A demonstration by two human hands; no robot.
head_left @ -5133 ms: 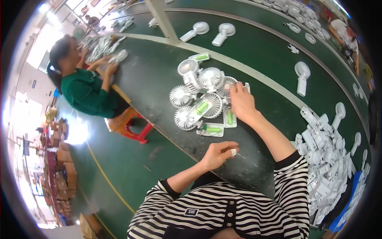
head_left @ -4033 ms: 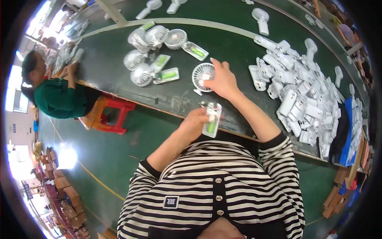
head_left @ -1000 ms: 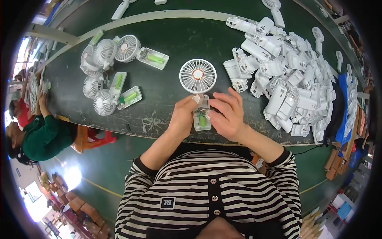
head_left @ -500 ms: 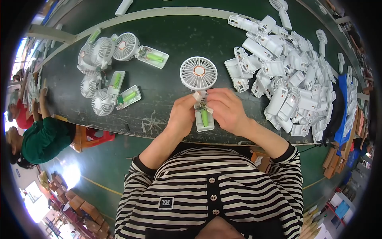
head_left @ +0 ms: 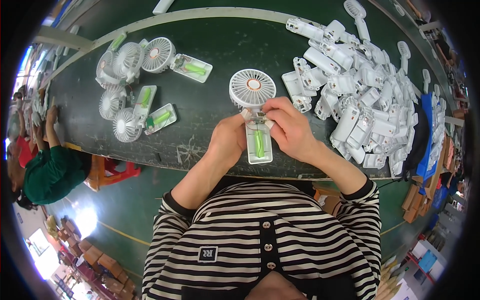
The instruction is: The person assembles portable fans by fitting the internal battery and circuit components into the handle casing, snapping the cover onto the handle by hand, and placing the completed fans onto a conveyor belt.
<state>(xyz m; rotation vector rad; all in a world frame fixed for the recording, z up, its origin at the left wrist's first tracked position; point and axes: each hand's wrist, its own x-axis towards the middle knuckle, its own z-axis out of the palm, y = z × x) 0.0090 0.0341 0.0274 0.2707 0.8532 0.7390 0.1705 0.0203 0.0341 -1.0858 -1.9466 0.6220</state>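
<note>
A white handheld fan (head_left: 239,90) lies in front of me, its round grille away from me and its opened handle toward me. Inside the handle are a green battery cell (head_left: 259,144) and a small circuit board near the neck. My left hand (head_left: 228,139) is closed on the left side of the neck, a white cover on a fingertip. From the right, my right hand (head_left: 292,132) pinches the fan at the top of the handle, with a white cover on its thumb. What lies between the fingertips is partly hidden.
Several similar fans (head_left: 127,60) with open handles and green cells lie at the left. A big heap of white plastic handle shells (head_left: 345,85) covers the right side of the dark table (head_left: 210,95). At far left, a person in a green shirt (head_left: 55,172) works at the table.
The fan lies slightly further right in view. My right fingers have shifted up and right along the handle, uncovering more of the green cell and the neck.
</note>
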